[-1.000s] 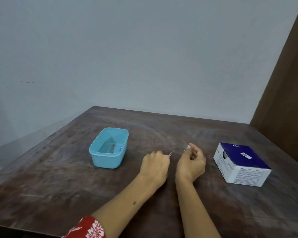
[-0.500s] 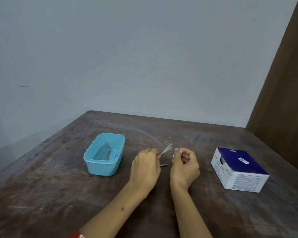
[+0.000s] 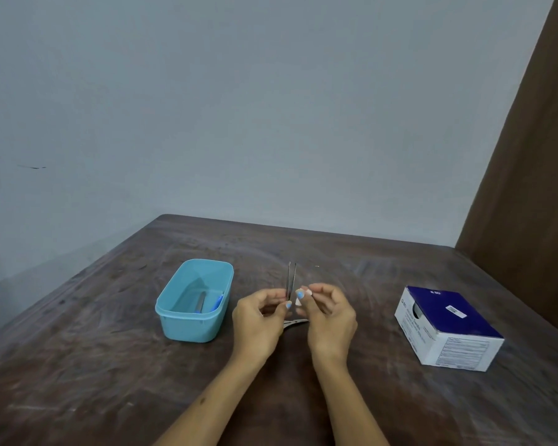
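Head view, centre frame: fingers of the left hand [image 3: 258,317] grip tweezers [image 3: 291,280] upright, while the right hand [image 3: 331,313] pinches a small white pad [image 3: 298,302] beside them, apparently for wiping

1. There were two hands: one left hand [image 3: 258,320] and one right hand [image 3: 331,313].
2. There was one pair of tweezers [image 3: 291,280].
3. There was one small white piece [image 3: 298,301].
4. One metal tool [image 3: 296,322] lay on the tabletop [image 3: 110,365].
5. There was one blue tub [image 3: 190,326].
6. The tub held two things: one metal stick [image 3: 202,300] and one blue item [image 3: 218,302].
7. There was one box [image 3: 448,329].
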Available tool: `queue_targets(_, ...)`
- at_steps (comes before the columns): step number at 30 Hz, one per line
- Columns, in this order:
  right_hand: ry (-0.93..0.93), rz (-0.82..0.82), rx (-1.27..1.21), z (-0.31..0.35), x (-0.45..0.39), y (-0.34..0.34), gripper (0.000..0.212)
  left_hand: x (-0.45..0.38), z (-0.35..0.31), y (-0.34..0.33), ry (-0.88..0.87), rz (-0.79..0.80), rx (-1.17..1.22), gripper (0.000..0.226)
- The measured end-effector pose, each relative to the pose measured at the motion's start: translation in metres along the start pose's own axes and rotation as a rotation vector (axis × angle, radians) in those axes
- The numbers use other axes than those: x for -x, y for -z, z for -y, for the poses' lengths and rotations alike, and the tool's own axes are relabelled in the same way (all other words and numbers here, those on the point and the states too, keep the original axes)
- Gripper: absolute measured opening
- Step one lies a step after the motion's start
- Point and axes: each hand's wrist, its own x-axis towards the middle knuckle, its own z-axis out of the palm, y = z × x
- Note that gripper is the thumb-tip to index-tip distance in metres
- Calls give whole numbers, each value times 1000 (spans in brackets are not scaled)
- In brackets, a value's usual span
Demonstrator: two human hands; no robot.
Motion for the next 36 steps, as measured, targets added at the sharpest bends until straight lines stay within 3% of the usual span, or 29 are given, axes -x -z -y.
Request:
queue_targets(7,-188,98,-216,1,-4,-1,18,1,0,-1,74,29,170,23)
queue_targets(11,-173,131,-174,2,-5,-1,25,1,2,1,37,30,186,28)
queue_targets(20,-142,213,-107,3,-2,-2,24,-3,11,0,-52,21,-13,24)
queue_targets(28,-134,184,-76,2,-3,0,24,-3,10,0,-68,31,69,7)
queue_targets(36,-137,195,-63,3,-3,1,25,-7,13,-1,7,56,143,9)
